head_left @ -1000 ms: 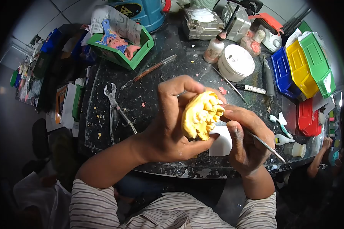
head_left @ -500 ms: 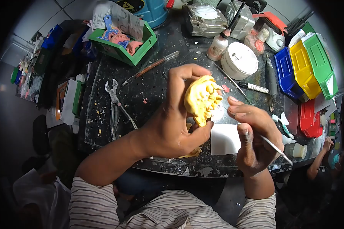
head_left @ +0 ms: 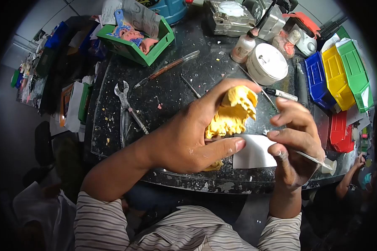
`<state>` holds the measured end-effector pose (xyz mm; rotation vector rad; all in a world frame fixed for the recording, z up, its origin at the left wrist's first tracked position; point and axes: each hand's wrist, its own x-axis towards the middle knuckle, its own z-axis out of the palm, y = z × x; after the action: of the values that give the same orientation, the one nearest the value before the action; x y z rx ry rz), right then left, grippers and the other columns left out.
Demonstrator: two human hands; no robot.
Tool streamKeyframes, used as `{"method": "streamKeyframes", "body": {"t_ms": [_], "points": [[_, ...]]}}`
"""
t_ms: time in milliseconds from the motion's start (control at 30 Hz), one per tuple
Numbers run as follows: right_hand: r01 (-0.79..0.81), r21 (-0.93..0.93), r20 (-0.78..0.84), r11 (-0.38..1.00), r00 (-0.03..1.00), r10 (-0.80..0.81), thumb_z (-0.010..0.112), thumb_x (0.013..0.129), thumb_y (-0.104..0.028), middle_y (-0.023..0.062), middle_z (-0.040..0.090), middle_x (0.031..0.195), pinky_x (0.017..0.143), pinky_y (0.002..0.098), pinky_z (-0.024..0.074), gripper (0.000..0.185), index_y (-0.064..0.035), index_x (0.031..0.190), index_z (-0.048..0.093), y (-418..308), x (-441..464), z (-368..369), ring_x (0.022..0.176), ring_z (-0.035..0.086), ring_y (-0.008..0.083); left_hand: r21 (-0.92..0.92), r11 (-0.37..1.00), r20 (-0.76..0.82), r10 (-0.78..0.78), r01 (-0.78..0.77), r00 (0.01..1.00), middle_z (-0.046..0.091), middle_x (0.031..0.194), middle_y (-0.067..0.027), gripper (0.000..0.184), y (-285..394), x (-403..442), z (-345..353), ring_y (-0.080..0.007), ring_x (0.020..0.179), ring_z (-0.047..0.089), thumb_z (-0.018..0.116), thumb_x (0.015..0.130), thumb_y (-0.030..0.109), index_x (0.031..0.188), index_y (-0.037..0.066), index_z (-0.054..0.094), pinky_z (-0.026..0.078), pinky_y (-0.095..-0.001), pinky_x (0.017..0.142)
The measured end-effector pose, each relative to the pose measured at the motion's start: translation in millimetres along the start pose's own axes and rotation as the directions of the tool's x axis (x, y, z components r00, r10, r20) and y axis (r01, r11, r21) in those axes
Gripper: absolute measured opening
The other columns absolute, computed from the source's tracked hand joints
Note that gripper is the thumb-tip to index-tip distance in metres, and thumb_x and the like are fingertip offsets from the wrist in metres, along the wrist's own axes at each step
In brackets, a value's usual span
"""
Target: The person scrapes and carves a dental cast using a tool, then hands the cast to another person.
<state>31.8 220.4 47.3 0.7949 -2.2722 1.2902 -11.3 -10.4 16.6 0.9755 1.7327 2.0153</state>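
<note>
Cupping is being done by the left hand (head_left: 197, 138), and there in its curl sits the yellow cast (head_left: 232, 113), held up over the black worktop (head_left: 167, 100), tooth-like bumps showing along its edges. Across the gap, the right hand (head_left: 299, 144) is held well apart from it, with a slim tool (head_left: 308, 157) kept in play.

Now for the danger! A bump could be chipped if the tool were pressed too hard or allowed to skid across the uneven surface. The cast could be dropped, too, were the curl around it loosened, as no support is seen beneath it. The left thumb might be nicked by a slip, since it is stretched out toward the tool's side.

And the grips? On the left, the hand is only partly closed, rounded to the cast's bulk, with the forefinger arched over the top; whether the thumb is pressed against it cannot be told. On the right, a narrow pinch is closed on the tool, the other fingers being loosely spread. Between the hands, white paper (head_left: 255, 155) is laid on the worktop.
</note>
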Motion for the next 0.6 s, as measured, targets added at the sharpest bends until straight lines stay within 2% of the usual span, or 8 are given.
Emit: {"method": "streamKeyframes", "body": {"t_ms": [33,67,100,200,233,400,500,600], "points": [[-0.133,0.101,-0.044,0.986,0.989,0.138,0.089,0.073,-0.024,0.0181,0.066,0.111,0.111,0.0528,0.0436,0.024,-0.0073,0.088,0.081,-0.8,-5.1,4.3,0.123,0.058,0.0361,-0.060,0.998,0.012,-0.008,0.008,1.000,0.049,0.142,-0.0123,0.067,-1.9,-0.1,1.1,-0.0144,0.122,0.053,0.073,0.089,0.004,0.148,-0.002,0.041,0.043,-0.0307,0.104],[-0.136,0.102,-0.041,0.986,0.989,0.141,0.089,0.073,-0.024,0.0181,0.066,0.111,0.111,0.0528,0.0436,0.024,-0.0073,0.088,0.081,2.2,-5.9,5.6,0.123,0.058,0.0361,-0.120,0.993,0.024,-0.013,0.016,1.000,0.052,0.140,-0.0125,0.066,-3.4,-0.1,1.6,-0.0143,0.120,0.054,0.074,0.090,0.005,0.147,-0.003,0.042,0.043,-0.0312,0.104],[-0.120,0.118,-0.020,0.986,0.992,0.124,0.087,0.078,-0.033,0.0221,0.060,0.122,0.113,0.0568,0.0402,0.029,-0.0060,0.086,0.079,5.5,-6.0,6.4,0.131,0.053,0.0404,-0.061,0.997,0.062,-0.047,0.050,0.997,0.057,0.136,-0.0130,0.067,1.5,-0.5,-0.9,-0.0153,0.122,0.055,0.075,0.091,0.009,0.148,-0.003,0.042,0.044,-0.0323,0.105],[-0.174,0.174,0.013,0.969,0.985,0.174,0.086,0.080,-0.045,0.0261,0.052,0.136,0.116,0.0614,0.0365,0.039,-0.0066,0.082,0.078,7.2,-7.2,9.8,0.140,0.045,0.0457,-0.031,0.998,0.054,-0.057,0.059,0.997,0.058,0.137,-0.0134,0.066,-0.8,-4.3,1.8,-0.0159,0.123,0.056,0.075,0.092,0.009,0.148,-0.003,0.042,0.044,-0.0331,0.106],[-0.159,0.212,0.007,0.964,0.987,0.162,0.086,0.079,-0.046,0.0261,0.052,0.136,0.115,0.0610,0.0378,0.039,-0.0075,0.082,0.078,10.4,-8.5,12.2,0.140,0.045,0.0454,-0.048,0.994,0.072,-0.098,0.102,0.993,0.057,0.140,-0.0145,0.064,1.4,-4.4,1.0,-0.0168,0.125,0.056,0.075,0.093,0.010,0.147,-0.004,0.043,0.043,-0.0337,0.108],[-0.130,0.268,0.027,0.955,0.992,0.127,0.087,0.077,-0.049,0.0260,0.053,0.136,0.113,0.0603,0.0412,0.040,-0.0099,0.081,0.078,13.9,-8.5,14.0,0.140,0.046,0.0443,-0.073,0.991,0.112,-0.102,0.111,0.988,0.057,0.139,-0.0150,0.063,1.1,-3.8,1.7,-0.0170,0.124,0.057,0.074,0.094,0.013,0.147,-0.004,0.043,0.045,-0.0333,0.106],[-0.178,0.296,0.030,0.938,0.984,0.178,0.086,0.079,-0.048,0.0254,0.054,0.134,0.111,0.0601,0.0431,0.039,-0.0101,0.081,0.078,9.3,-7.3,16.3,0.139,0.046,0.0442,-0.061,0.994,0.124,-0.086,0.094,0.988,0.060,0.135,-0.0151,0.061,1.5,-3.6,1.5,-0.0170,0.120,0.059,0.073,0.096,0.015,0.146,-0.004,0.043,0.047,-0.0327,0.104],[-0.210,0.334,0.028,0.919,0.977,0.213,0.086,0.081,-0.045,0.0240,0.056,0.130,0.106,0.0566,0.0501,0.038,-0.0086,0.081,0.077,6.3,-7.6,17.4,0.135,0.052,0.0441,-0.017,0.993,0.140,-0.116,0.120,0.983,0.062,0.130,-0.0151,0.059,6.4,-4.4,-0.6,-0.0166,0.116,0.061,0.070,0.098,0.016,0.146,-0.005,0.043,0.048,-0.0320,0.101]]}}
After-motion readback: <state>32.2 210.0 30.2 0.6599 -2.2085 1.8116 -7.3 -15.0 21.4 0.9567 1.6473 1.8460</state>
